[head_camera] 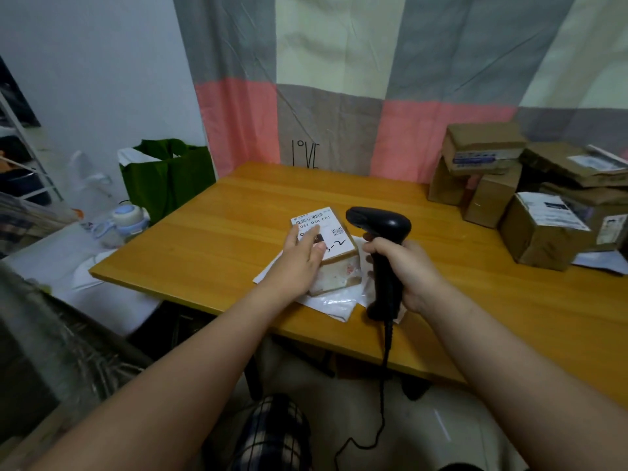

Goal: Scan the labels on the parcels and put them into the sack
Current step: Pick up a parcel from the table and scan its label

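The parcel (339, 266) lies just left of the scanner (380, 226) gripped by the right hand (404, 270), its label (331, 226) face-up beneath the flat, straight-fingered left hand (302, 256).

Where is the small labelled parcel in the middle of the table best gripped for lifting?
Probably grip the parcel across its two long side faces, coming from above on the left. Its flat labelled top faces up, the left hand rests there, and the scanner crowds its right side.
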Demonstrator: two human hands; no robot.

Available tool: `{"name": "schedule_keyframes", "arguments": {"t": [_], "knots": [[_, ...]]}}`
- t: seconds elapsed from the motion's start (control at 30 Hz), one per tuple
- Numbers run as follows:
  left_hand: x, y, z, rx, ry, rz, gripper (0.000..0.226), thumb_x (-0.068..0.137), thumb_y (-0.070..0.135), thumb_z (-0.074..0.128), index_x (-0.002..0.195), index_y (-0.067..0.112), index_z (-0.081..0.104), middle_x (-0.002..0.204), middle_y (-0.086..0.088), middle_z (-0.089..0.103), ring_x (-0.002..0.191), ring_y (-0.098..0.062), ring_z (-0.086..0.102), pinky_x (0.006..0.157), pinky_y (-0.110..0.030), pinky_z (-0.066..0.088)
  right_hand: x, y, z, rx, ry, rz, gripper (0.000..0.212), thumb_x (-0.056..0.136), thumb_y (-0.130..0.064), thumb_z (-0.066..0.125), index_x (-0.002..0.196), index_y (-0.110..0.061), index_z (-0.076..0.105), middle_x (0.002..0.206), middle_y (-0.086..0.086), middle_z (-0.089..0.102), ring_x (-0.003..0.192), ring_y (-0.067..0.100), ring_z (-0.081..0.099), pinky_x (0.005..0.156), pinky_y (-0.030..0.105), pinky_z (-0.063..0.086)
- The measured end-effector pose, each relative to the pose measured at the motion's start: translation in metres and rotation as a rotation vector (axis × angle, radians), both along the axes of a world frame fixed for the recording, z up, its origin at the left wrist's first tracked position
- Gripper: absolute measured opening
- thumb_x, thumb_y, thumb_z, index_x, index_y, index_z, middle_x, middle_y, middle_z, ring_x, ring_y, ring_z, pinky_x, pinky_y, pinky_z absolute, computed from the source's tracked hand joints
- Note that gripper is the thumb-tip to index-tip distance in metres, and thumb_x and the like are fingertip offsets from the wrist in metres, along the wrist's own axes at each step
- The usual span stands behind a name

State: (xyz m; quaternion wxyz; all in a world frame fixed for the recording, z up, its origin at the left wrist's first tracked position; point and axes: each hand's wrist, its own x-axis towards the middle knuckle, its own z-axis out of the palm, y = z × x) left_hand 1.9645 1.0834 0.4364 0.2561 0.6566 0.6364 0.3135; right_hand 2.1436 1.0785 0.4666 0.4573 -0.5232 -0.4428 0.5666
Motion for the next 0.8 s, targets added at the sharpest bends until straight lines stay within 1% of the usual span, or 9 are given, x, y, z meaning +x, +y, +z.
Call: {"name": "schedule_keyframes", "arguments": {"t": [0.07, 0.13, 0.2, 0.3, 0.4, 0.47, 0.6, 0.73, 0.8], "knots": [[-0.003, -0.005, 0.001, -0.117, -0.286, 0.103, 0.051, 0.097, 0.036, 0.051, 0.141, 0.015, 0.036, 0.147, -0.010, 0.037, 0.129, -0.026, 0.045, 0.108, -0.039, 0.037, -0.008, -0.006, 0.000, -0.015, 0.030, 0.011, 0.013, 0.080, -0.014, 0.071, 0.091, -0.017, 0.066, 0.056, -0.003, 0.068, 0.049, 0.013, 0.066, 0.050, 0.027, 0.051], [-0.005, -0.011, -0.001, -0.241, -0.571, 0.129, 0.042, 0.092, 0.034, 0.061, 0.126, 0.011, 0.052, 0.124, -0.009, 0.062, 0.102, -0.021, 0.064, 0.089, -0.037, 0.053, -0.014, -0.012, -0.002, -0.019, 0.063, 0.029, 0.011, 0.080, -0.012, 0.070, 0.090, -0.017, 0.067, 0.060, 0.001, 0.069, 0.051, 0.016, 0.066, 0.049, 0.028, 0.051], [-0.006, -0.013, -0.005, -0.283, -0.724, 0.094, 0.032, 0.091, 0.029, 0.063, 0.119, 0.013, 0.058, 0.106, -0.003, 0.071, 0.083, -0.012, 0.069, 0.069, -0.026, 0.054, -0.017, -0.017, -0.006, 0.007, 0.076, 0.034, 0.011, 0.081, -0.010, 0.069, 0.091, -0.015, 0.067, 0.058, -0.002, 0.068, 0.050, 0.014, 0.066, 0.047, 0.026, 0.049], [-0.008, -0.011, -0.011, -0.211, -0.750, 0.119, 0.040, 0.088, 0.023, 0.066, 0.123, 0.023, 0.047, 0.100, 0.000, 0.070, 0.084, -0.012, 0.068, 0.071, -0.027, 0.053, -0.015, -0.022, -0.011, 0.075, 0.099, -0.002, 0.008, 0.081, -0.010, 0.069, 0.086, -0.015, 0.066, 0.055, -0.006, 0.065, 0.058, 0.016, 0.065, 0.057, 0.031, 0.050], [-0.015, -0.009, -0.015, -0.184, -0.812, 0.080, 0.030, 0.088, 0.024, 0.066, 0.109, 0.032, 0.046, 0.087, 0.002, 0.073, 0.068, -0.007, 0.069, 0.056, -0.022, 0.051, -0.007, -0.024, -0.011, 0.097, 0.127, -0.027, 0.008, 0.081, -0.010, 0.070, 0.078, -0.015, 0.065, 0.053, -0.006, 0.064, 0.064, 0.020, 0.065, 0.074, 0.042, 0.053], [-0.022, -0.009, -0.018, -0.185, -0.723, 0.059, 0.030, 0.086, 0.032, 0.068, 0.106, 0.034, 0.046, 0.095, 0.002, 0.072, 0.075, -0.006, 0.070, 0.068, -0.025, 0.053, -0.004, -0.024, -0.011, 0.090, 0.158, -0.016, 0.008, 0.081, -0.009, 0.070, 0.079, -0.014, 0.065, 0.054, -0.004, 0.064, 0.065, 0.023, 0.065, 0.077, 0.045, 0.053], [-0.032, -0.009, -0.019, -0.211, -0.632, 0.059, 0.066, 0.079, 0.037, 0.074, 0.134, 0.021, 0.042, 0.104, 0.010, 0.063, 0.097, -0.008, 0.061, 0.078, -0.026, 0.045, -0.001, -0.024, -0.014, 0.114, 0.117, 0.022, 0.005, 0.081, -0.012, 0.071, 0.085, -0.013, 0.068, 0.079, 0.011, 0.067, 0.082, 0.032, 0.064, 0.088, 0.051, 0.053], [-0.036, -0.006, -0.015, -0.155, -0.559, 0.073, 0.069, 0.076, 0.031, 0.077, 0.135, 0.009, 0.048, 0.105, 0.010, 0.064, 0.089, 0.001, 0.061, 0.064, -0.007, 0.046, -0.002, -0.026, -0.020, 0.322, -0.123, -0.045, 0.007, 0.083, -0.022, 0.072, 0.077, -0.023, 0.067, 0.059, -0.007, 0.063, 0.065, 0.015, 0.064, 0.078, 0.051, 0.055], [-0.038, -0.006, -0.014, -0.129, -0.549, 0.086, 0.071, 0.075, 0.029, 0.079, 0.135, 0.008, 0.046, 0.106, 0.008, 0.063, 0.088, 0.001, 0.060, 0.058, -0.004, 0.045, -0.003, -0.030, -0.020, 0.397, -0.191, -0.077, 0.017, 0.081, -0.030, 0.073, 0.071, -0.019, 0.066, 0.053, -0.006, 0.060, 0.060, 0.019, 0.061, 0.072, 0.053, 0.055]]}}
